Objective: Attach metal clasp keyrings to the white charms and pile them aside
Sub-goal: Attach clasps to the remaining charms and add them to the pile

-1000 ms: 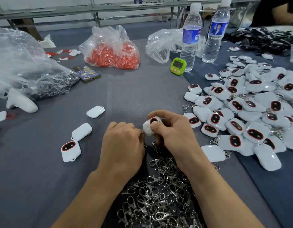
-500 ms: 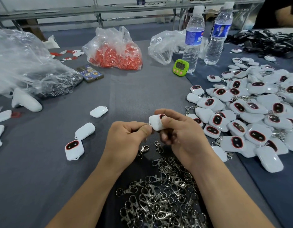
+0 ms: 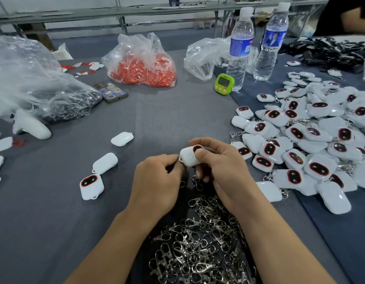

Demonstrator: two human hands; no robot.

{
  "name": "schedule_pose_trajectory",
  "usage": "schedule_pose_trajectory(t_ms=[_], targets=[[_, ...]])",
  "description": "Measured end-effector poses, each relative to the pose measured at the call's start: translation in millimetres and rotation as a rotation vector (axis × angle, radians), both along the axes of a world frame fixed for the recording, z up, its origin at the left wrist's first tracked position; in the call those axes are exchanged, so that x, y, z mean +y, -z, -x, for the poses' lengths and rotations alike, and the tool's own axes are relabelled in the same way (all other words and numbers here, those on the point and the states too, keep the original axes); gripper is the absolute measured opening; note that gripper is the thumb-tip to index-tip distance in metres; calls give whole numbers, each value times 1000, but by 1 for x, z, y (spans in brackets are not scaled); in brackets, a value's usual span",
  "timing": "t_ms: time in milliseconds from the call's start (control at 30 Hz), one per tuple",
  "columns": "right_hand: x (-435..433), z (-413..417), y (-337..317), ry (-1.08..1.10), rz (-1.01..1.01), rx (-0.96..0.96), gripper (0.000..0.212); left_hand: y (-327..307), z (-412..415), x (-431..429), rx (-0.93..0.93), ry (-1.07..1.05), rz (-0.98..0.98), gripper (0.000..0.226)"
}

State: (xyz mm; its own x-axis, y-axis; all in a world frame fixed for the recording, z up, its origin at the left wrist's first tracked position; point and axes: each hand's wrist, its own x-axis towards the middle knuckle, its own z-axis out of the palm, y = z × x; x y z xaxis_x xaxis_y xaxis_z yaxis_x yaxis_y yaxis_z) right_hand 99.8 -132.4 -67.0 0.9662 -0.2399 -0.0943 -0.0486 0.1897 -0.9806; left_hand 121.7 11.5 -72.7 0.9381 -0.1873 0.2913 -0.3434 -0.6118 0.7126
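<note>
My right hand (image 3: 220,171) grips a white charm (image 3: 189,156) with a red-rimmed dark face, just above the table's middle. My left hand (image 3: 157,181) pinches at the charm's left corner, where a small ring shows; the clasp itself is mostly hidden by my fingers. A heap of metal clasp keyrings (image 3: 200,242) lies on dark cloth right below both hands. A big pile of finished charms (image 3: 312,140) covers the right side. Three loose charms (image 3: 105,162) lie to the left of my hands.
A bag of red cords (image 3: 142,64), a phone (image 3: 111,91), a green timer (image 3: 224,84) and two water bottles (image 3: 240,48) stand at the back. Large clear plastic bags (image 3: 30,83) fill the left. Another person's arm (image 3: 353,15) is at the far right corner.
The hands have drawn closer together on the charm, with the left fingers now pinching its corner. The clasp that dangled below the left hand half a second ago is now mostly hidden.
</note>
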Motion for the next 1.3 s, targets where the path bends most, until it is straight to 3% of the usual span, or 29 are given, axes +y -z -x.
schedule_pose_trajectory(t_ms=[100,233,300,433,467,533,600,667,733,833,933,1067,1200,1300], targets=[[0,1,-2,-19,-59,-5,20,0,0,2,-49,23,48,12],[-3,5,-2,-91,19,4,20,4,3,0,-224,-147,-247,31],[-6,5,-3,-103,69,35,19,4,2,1,-285,-249,-361,29],[-10,7,-4,-168,183,68,18,3,-1,5,-322,-329,-313,10],[-11,7,-5,-167,161,58,20,2,-2,6,-319,-337,-299,14],[-18,7,-9,-134,-73,-19,25,1,-7,10,-288,-346,-273,29],[-29,7,-12,-87,-526,-151,27,-2,-14,19,-243,-379,-283,36],[-37,9,-12,-46,-681,-187,45,-3,-23,31,-189,-407,-363,43],[-33,9,-10,-46,-575,-143,54,-3,-28,40,-99,-420,-444,55],[-19,9,-10,-110,-397,-121,37,3,-32,46,44,-399,-508,68],[-14,10,-9,-117,-219,-102,29,6,-32,45,64,-334,-562,75],[-6,9,-7,-108,-14,-44,29,6,-29,35,3,-159,-496,66],[0,6,-3,-32,159,-19,33,1,-20,26,-9,17,-186,65],[2,4,1,-24,234,-28,35,4,-21,27,-115,-29,-267,46]])
